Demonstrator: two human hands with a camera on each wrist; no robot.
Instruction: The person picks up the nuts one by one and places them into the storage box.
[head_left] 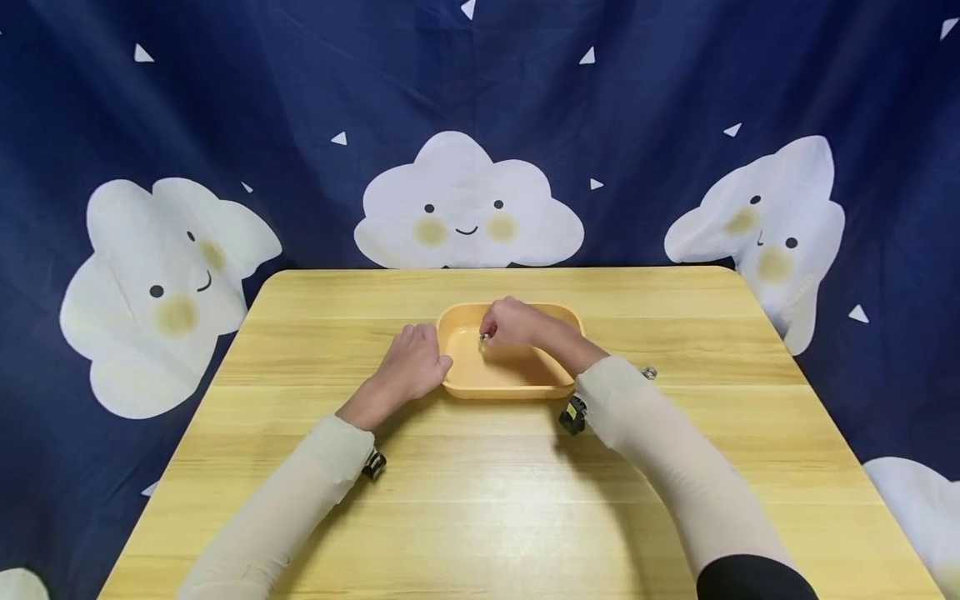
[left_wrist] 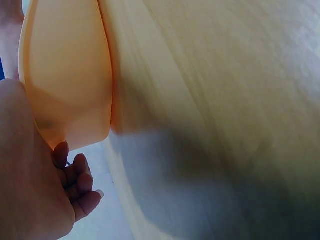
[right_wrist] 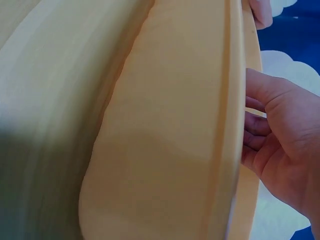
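A shallow orange-yellow plastic basin [head_left: 510, 392] with rounded corners sits on the wooden table. At its left end my left hand [head_left: 411, 360] grips the rim, thumb on the near left corner; in the left wrist view the curled fingers [left_wrist: 82, 200] show beside the basin wall [left_wrist: 70, 65]. My right hand [head_left: 513, 323] reaches over the basin and pinches a small shiny metal piece [head_left: 484, 337] low inside it; its exact kind I cannot tell. From the right wrist, the basin's side [right_wrist: 165, 125] hides the fingertips of that hand [right_wrist: 285, 130].
Another small shiny object [head_left: 649, 373] lies on the table right of the basin, partly behind the right sleeve [head_left: 637, 417]. Wrist cameras sit under both sleeves. The wooden table [head_left: 480, 500] ends at a dark blue curtain [head_left: 300, 83] with cloud prints.
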